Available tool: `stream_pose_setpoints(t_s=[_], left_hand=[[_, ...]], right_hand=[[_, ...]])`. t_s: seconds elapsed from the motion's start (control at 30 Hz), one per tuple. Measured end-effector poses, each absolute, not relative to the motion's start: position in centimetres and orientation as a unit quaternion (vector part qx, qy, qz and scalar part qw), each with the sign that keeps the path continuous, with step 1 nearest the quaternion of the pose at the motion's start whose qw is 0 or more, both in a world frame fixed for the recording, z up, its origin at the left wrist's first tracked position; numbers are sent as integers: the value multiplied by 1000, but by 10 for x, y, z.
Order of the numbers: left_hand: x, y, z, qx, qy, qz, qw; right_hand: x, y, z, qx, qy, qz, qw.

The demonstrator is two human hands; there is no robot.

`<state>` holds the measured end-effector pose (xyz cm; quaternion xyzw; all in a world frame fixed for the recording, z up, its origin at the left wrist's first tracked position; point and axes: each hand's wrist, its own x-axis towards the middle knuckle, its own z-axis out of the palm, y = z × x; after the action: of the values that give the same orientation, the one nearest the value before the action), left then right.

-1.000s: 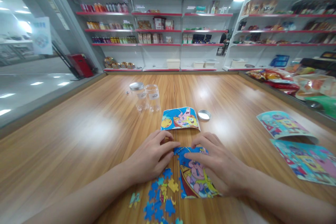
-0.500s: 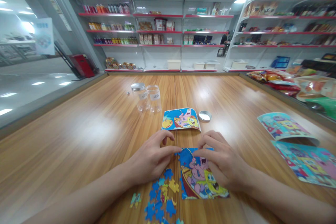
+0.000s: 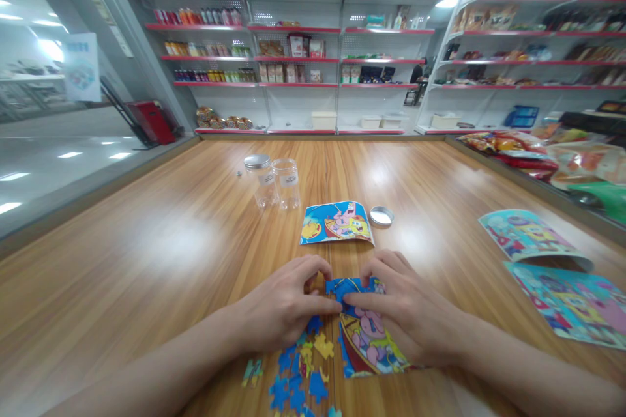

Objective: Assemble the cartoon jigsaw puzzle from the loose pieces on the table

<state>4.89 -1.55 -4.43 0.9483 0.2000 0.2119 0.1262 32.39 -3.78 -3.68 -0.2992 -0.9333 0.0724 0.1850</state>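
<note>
A partly assembled jigsaw puzzle point(image 3: 366, 332), with cartoon figures in a boat, lies on the table under my hands. My left hand point(image 3: 288, 303) is at its upper left edge, thumb and index finger pressed against the border pieces. Over the puzzle's right side, my right hand point(image 3: 405, 306) rests with thumb and index finger on its upper blue part, hiding the right portion. Loose puzzle pieces point(image 3: 296, 381), mostly blue and some yellow, lie in a heap below my left hand. Behind the puzzle stands a curled picture card point(image 3: 337, 223) showing the same boat scene.
Two clear plastic jars point(image 3: 288, 186) stand further back, one lidded. A loose metal lid point(image 3: 382, 215) lies right of the card. Two more cartoon pictures point(image 3: 570, 303) are at the right. Snack bags point(image 3: 513, 150) sit beyond the table's right edge; stocked shelves point(image 3: 293, 29) stand behind.
The puzzle has tilted slightly and shifted a little toward me. My left thumb has moved down along its left edge, and my right thumb has slid left to meet it.
</note>
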Motion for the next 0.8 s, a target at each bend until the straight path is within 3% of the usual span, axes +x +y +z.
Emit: stream_pose_setpoints(t_s=[0.27,0.8], left_hand=[[61,-9,-52,873,357,262,203],[77,-7,-49,806,442,265,292]], right_hand=[[323,-38,-35,-302,-935,61,174],[317,-40,-33,-307,-934,46,179]])
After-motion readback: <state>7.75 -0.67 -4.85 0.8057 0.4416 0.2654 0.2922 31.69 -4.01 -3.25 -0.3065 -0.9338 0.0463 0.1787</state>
